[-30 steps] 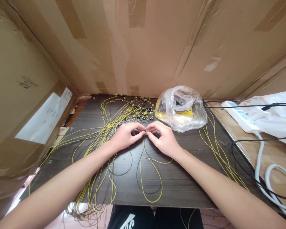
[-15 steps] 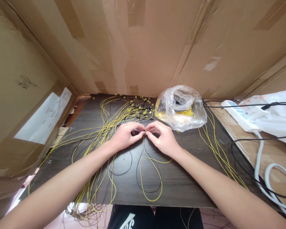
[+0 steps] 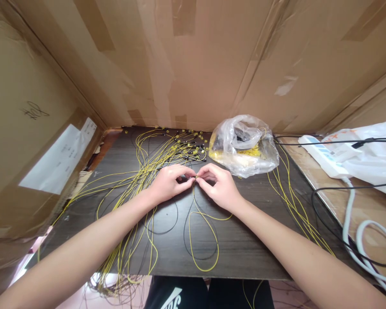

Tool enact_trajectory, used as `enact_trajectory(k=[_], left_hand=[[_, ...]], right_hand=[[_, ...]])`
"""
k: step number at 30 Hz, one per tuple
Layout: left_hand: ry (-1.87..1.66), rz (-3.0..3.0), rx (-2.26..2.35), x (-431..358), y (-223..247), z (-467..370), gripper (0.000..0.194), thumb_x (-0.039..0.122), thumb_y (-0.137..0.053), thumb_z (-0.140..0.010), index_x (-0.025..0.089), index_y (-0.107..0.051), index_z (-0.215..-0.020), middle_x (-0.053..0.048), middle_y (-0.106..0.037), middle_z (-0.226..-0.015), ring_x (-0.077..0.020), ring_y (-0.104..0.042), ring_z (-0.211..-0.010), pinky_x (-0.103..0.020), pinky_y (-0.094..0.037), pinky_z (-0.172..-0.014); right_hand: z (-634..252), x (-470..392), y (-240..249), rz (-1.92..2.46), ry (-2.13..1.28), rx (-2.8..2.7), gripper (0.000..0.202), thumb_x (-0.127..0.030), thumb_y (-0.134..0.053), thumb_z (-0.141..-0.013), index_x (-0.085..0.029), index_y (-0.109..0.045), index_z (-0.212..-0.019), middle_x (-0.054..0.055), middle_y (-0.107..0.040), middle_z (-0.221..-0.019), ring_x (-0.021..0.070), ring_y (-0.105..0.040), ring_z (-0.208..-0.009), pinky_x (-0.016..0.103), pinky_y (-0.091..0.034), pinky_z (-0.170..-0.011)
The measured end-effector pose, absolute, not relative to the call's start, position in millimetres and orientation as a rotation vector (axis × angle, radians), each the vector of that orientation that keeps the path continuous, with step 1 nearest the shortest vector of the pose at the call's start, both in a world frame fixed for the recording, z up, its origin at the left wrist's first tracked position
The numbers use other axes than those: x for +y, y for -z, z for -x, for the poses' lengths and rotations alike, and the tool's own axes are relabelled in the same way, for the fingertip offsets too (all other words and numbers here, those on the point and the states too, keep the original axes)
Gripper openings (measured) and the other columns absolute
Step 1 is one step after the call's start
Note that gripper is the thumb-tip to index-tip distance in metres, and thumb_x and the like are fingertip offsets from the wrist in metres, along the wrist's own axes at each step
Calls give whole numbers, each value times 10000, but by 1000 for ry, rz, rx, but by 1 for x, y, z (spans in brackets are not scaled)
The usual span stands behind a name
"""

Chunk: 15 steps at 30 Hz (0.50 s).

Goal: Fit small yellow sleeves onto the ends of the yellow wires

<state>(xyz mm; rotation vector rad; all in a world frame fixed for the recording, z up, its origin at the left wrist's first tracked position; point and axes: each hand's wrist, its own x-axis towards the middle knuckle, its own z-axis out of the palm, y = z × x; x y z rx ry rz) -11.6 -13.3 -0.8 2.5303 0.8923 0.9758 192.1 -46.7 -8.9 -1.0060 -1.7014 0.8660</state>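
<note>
My left hand (image 3: 171, 183) and my right hand (image 3: 220, 185) meet fingertip to fingertip over the dark table. Both pinch the end of a yellow and black wire (image 3: 217, 238), whose loop lies on the tabletop below them. The small piece between the fingertips is mostly hidden. Left of my hands spreads a bundle of yellow wires (image 3: 148, 165), with small black and yellow ends (image 3: 193, 150) at the back. Behind my right hand sits a clear plastic bag (image 3: 255, 165) with small yellow pieces inside.
Cardboard walls (image 3: 206, 77) stand behind and at the left. More yellow wires (image 3: 292, 206) lie on the right. A white power strip (image 3: 324, 159), pale cable (image 3: 349, 210) and white bag (image 3: 373, 159) are at the far right. Wires hang over the front edge.
</note>
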Motion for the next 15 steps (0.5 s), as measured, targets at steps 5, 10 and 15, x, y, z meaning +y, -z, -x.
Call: enact_trajectory(k=[5, 10, 15], left_hand=[[-978, -2563, 896, -13, 2, 12, 118, 236, -670, -915, 195, -757, -984, -30, -782, -866, -152, -717, -753, -267, -577, -725], [-985, -2590, 880, -12, 3, 12, 113, 235, -666, -922, 196, -760, -971, -27, -783, -853, -156, -716, -751, -273, -570, -727], [-998, -2612, 869, -12, 4, 12, 110, 237, -664, -926, 188, -755, -963, -25, -780, -840, -158, -713, -745, -274, -560, -715]], right_hand=[[-192, -47, 9, 1010, -894, -1680, 100, -239, -659, -873, -214, -563, -865, 29, -682, -857, 168, -721, -793, 341, -644, -769], [-191, -46, 10, 1010, -907, -1666, 135, -247, -662, -859, -220, -531, -846, 19, -663, -835, 158, -702, -764, 326, -640, -740], [-191, -45, 10, 1011, -904, -1658, 150, -241, -664, -853, -216, -520, -818, 15, -653, -823, 151, -691, -734, 322, -634, -724]])
